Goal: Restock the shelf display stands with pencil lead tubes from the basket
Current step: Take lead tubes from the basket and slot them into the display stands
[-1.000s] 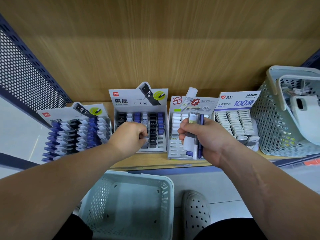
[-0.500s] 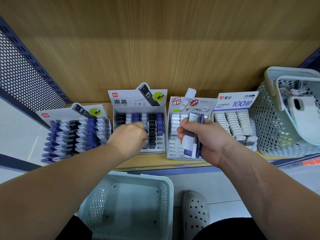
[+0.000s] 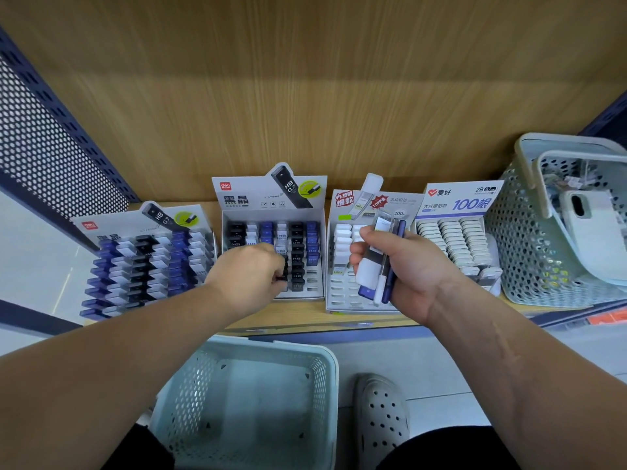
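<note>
Left hand (image 3: 251, 276) pinches black lead tube (image 3: 281, 279) at HB display stand (image 3: 271, 198) front rows, mid shelf (image 3: 305, 322) | right hand (image 3: 407, 266) grips white-and-blue tube bundle (image 3: 369, 269) over white-tube stand (image 3: 342, 300)

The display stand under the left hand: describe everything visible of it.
The display stand is a white cardboard tray with an upright header card printed HB 0.7 and a picture of a tube. It stands on the wooden shelf, second from the left. Its slots hold columns of black, white and blue tubes; the front-right slots are empty. The left hand covers its front-left part, pinching a black tube there.
</note>
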`<state>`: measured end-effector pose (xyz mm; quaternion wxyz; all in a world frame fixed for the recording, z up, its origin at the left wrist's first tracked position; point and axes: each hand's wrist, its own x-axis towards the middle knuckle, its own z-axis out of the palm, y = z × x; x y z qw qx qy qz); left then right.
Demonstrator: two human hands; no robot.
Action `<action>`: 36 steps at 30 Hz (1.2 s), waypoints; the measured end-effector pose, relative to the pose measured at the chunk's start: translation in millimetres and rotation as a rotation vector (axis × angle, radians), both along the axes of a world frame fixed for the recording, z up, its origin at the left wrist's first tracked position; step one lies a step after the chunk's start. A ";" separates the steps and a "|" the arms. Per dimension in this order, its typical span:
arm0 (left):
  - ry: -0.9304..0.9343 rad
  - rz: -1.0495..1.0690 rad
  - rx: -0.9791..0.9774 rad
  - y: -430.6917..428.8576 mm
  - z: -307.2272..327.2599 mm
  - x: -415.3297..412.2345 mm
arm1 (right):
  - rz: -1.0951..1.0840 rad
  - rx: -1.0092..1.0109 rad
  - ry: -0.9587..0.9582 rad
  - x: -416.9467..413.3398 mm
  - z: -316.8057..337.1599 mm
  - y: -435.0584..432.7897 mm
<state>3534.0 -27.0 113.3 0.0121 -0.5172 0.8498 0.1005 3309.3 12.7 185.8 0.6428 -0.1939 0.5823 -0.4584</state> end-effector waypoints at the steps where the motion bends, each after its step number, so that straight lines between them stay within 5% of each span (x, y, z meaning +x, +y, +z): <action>1: 0.128 0.066 0.025 2.4 5.8 -5.4 | -0.018 -0.005 -0.013 0.1 0.8 -0.1; 5: 0.847 0.380 0.471 24.7 49.7 -45.8 | -0.051 -0.027 -0.025 1.1 3.6 0.3; 8: 1.025 0.409 0.639 41.4 69.6 -68.6 | -0.033 -0.075 -0.018 6.0 2.6 4.4; 17: 1.144 0.615 0.665 53.6 81.2 -89.4 | -0.061 -0.065 -0.048 2.0 10.1 14.5; 29: 1.051 0.561 0.429 50.9 98.0 -104.6 | -0.104 0.033 -0.023 -43.0 14.2 26.9; 36: 1.365 0.633 0.504 47.9 114.5 -122.9 | -0.045 0.001 -0.081 -76.3 13.8 37.7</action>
